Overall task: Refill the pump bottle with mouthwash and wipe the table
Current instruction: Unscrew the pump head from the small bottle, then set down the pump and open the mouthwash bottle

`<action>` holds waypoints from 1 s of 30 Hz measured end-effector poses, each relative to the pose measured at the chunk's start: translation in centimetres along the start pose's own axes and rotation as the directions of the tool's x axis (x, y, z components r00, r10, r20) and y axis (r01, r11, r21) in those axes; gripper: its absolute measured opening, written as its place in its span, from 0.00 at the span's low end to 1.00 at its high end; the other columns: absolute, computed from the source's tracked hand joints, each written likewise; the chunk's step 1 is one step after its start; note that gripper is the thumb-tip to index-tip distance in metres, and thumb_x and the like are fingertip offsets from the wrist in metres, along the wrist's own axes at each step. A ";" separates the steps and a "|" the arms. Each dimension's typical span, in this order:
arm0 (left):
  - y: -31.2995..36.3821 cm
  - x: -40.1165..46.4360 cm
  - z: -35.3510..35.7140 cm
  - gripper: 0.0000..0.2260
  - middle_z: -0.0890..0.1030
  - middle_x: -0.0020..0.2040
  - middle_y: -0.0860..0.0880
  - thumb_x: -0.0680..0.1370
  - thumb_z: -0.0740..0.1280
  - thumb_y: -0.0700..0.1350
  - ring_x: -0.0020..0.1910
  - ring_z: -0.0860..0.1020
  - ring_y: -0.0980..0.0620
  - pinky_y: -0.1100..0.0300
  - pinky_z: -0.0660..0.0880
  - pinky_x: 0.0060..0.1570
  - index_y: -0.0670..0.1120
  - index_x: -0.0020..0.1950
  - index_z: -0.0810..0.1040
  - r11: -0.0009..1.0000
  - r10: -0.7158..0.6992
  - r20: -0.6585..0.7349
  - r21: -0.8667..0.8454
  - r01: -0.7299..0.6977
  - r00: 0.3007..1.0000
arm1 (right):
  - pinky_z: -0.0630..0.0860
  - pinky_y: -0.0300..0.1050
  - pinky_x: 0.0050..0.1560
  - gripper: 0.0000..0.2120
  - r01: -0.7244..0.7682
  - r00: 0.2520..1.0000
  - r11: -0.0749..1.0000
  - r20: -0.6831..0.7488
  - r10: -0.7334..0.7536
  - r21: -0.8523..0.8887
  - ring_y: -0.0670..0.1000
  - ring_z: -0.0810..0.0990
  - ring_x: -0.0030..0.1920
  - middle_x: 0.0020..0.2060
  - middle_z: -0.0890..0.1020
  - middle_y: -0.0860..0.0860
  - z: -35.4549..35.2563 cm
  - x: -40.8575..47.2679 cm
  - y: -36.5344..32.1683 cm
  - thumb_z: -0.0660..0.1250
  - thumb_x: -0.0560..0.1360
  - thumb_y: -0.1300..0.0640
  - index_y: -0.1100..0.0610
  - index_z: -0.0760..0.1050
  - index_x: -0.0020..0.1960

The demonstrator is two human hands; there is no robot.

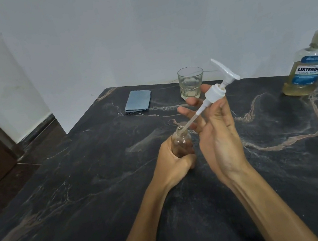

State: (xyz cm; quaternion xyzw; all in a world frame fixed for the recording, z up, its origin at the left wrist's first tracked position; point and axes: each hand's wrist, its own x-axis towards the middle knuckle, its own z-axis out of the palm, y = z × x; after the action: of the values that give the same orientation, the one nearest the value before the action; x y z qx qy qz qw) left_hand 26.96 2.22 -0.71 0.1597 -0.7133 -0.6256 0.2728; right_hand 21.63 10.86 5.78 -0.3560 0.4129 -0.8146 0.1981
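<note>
Fingers of the left hand [176,159] curl round the clear pump bottle [181,143], clasping its body low over the dark marble table [80,187] near the middle. The bottle leans a little, its open neck aimed up and to the right, and it looks empty or nearly so. The forearm runs in from the near edge, wrist bent inward.

Just right of it the right hand [216,131] stands raised, palm turned left, thumb and a finger pinching the white pump head [215,91] at its collar while the other fingers fan out straight. The pump lies on a slant: nozzle up and to the far right, dip tube running down and left, its tip resting in the bottle's mouth.

Farther back on the table stands a drinking glass [191,82] with a little pale liquid at the bottom. Left of the glass lies a folded blue cloth [138,100]. Well off to the far right stands the mouthwash bottle [308,66], capped, upright, with yellowish liquid low inside.
</note>
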 end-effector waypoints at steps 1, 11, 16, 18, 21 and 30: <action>0.1 0.0 0.0 0.11 0.76 0.30 0.43 0.60 0.63 0.31 0.25 0.73 0.56 0.66 0.69 0.26 0.44 0.38 0.72 1.000 0.000 0.002 0.000 0.000 1.000 | 0.69 0.51 0.60 0.15 0.002 1.000 1.000 -0.002 -0.002 0.007 0.49 0.81 0.51 0.45 0.82 0.44 0.0 0.0 -0.1 0.53 0.75 0.46 0.45 0.71 0.58; 0.0 0.0 0.1 0.11 0.75 0.29 0.55 0.58 0.63 0.33 0.26 0.72 0.59 0.67 0.69 0.25 0.46 0.37 0.73 0.998 -0.056 -0.003 -0.002 0.056 0.998 | 0.76 0.42 0.53 0.17 0.095 0.992 0.980 -0.096 -0.080 0.172 0.50 0.81 0.50 0.44 0.80 0.46 -2.6 1.3 -2.3 0.55 0.72 0.42 0.45 0.70 0.58; 0.2 0.0 0.0 0.11 0.76 0.28 0.57 0.58 0.63 0.33 0.26 0.72 0.61 0.69 0.69 0.25 0.46 0.36 0.73 0.998 -0.064 -0.003 -0.007 0.064 0.998 | 0.78 0.39 0.45 0.12 0.133 0.907 0.977 -0.376 -0.188 -0.169 0.42 0.79 0.37 0.35 0.78 0.42 -4.6 1.7 -0.3 0.56 0.78 0.48 0.48 0.71 0.59; 0.3 0.0 0.0 0.12 0.76 0.28 0.57 0.58 0.63 0.33 0.26 0.73 0.62 0.70 0.69 0.25 0.48 0.35 0.73 0.997 -0.072 -0.012 -0.017 0.072 0.997 | 0.74 0.36 0.39 0.10 0.129 0.854 0.936 -0.442 -0.273 -0.328 0.38 0.75 0.33 0.34 0.75 0.43 -5.1 1.7 1.1 0.58 0.80 0.52 0.51 0.72 0.59; 0.4 0.0 -0.1 0.13 0.76 0.28 0.57 0.58 0.62 0.32 0.26 0.73 0.62 0.69 0.69 0.24 0.48 0.35 0.73 0.996 -0.081 -0.020 -0.034 0.080 0.997 | 0.67 0.31 0.35 0.11 0.089 0.869 0.850 -0.377 -0.321 -0.519 0.38 0.69 0.33 0.37 0.73 0.45 -5.6 1.4 3.1 0.59 0.80 0.53 0.50 0.74 0.60; -0.3 0.3 0.1 0.11 0.77 0.28 0.56 0.58 0.65 0.34 0.26 0.74 0.62 0.68 0.71 0.26 0.47 0.36 0.74 0.996 -0.080 -0.058 -0.037 0.078 0.995 | 0.73 0.57 0.53 0.15 0.023 0.984 0.540 -0.076 -0.159 -0.841 0.52 0.75 0.48 0.44 0.73 0.43 -4.7 0.2 6.1 0.59 0.81 0.61 0.52 0.72 0.65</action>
State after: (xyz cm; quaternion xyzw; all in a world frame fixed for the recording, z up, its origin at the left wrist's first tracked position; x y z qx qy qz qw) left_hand 26.62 2.04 -0.97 0.2014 -0.6871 -0.6431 0.2717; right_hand 18.15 9.70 -1.00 -0.3688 0.7451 -0.5515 -0.0683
